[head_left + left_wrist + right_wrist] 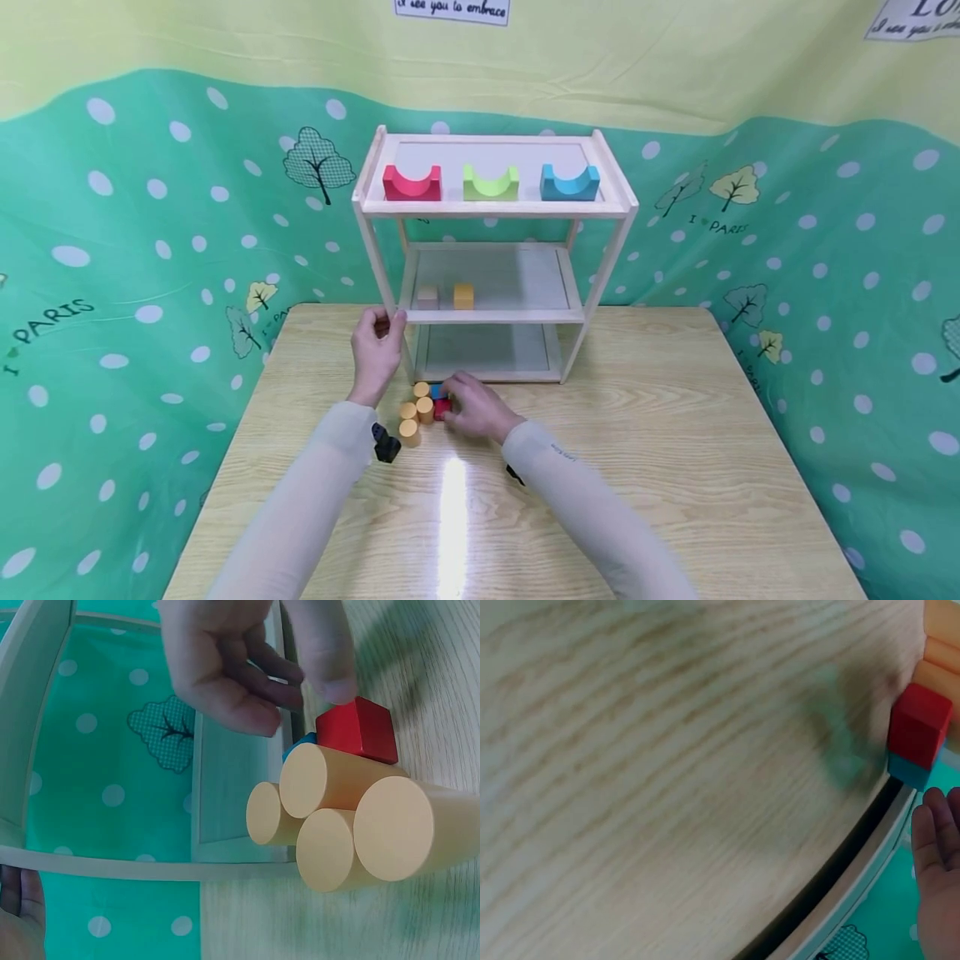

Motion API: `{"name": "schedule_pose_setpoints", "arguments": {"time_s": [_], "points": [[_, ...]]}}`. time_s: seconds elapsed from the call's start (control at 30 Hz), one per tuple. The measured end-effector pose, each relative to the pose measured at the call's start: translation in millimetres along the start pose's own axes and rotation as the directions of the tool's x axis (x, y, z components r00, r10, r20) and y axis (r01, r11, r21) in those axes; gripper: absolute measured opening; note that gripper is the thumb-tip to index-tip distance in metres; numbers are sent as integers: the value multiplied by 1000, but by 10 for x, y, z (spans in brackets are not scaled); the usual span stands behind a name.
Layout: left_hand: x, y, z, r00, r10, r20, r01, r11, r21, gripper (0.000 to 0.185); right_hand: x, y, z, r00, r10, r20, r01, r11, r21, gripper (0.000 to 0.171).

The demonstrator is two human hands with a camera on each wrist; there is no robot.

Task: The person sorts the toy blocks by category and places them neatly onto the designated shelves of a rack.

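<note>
Head view: the wooden shelf stands on the table, and the left hand grips its front left post with curled fingers. Right hand, fingers loosely bent, touches the red cube beside four yellow cylinders; a firm hold cannot be confirmed.

desk: pale wood grain, glossy glare streak
shelf rack: light unpainted wood
red cube: matt painted wood
yellow cylinders: smooth, matt
backdrop: creased printed cloth
</note>
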State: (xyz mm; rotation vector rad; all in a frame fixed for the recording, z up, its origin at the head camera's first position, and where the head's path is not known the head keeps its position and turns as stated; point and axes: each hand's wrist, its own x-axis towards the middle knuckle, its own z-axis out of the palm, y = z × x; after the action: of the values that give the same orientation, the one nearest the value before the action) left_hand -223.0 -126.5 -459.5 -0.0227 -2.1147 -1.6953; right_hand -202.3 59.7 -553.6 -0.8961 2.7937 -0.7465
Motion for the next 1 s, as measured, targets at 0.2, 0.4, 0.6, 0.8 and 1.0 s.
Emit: {"name": "schedule_pose_setpoints", "arguments": {"time_s": [0.2,0.4,0.6,0.8,1.0], "points": [[-39,163,-5,1000,14,1,-14,1000,-5,25,3,-5,74,1000,21,12,-20,1000,-5,35],[10,-69,19,1000,5,-10,-5,1000,4,30,-10,-16,115,1000,16,14,-16,1000,-9,33],[17,-124,16,1000,15,-14,-15,1000,-5,32,-14,-9,153,1000,7,9,-7,1000,-22,30],[3,-43,9,1000,20,-6,-20,1000,-13,28,-21,-8,156,1000,9,17,-8,999,-35,28],[-70,212,-15,1000,21,2,-21,1000,5,24,-56,6,130,1000,6,18,-5,1000,-29,29]]}}
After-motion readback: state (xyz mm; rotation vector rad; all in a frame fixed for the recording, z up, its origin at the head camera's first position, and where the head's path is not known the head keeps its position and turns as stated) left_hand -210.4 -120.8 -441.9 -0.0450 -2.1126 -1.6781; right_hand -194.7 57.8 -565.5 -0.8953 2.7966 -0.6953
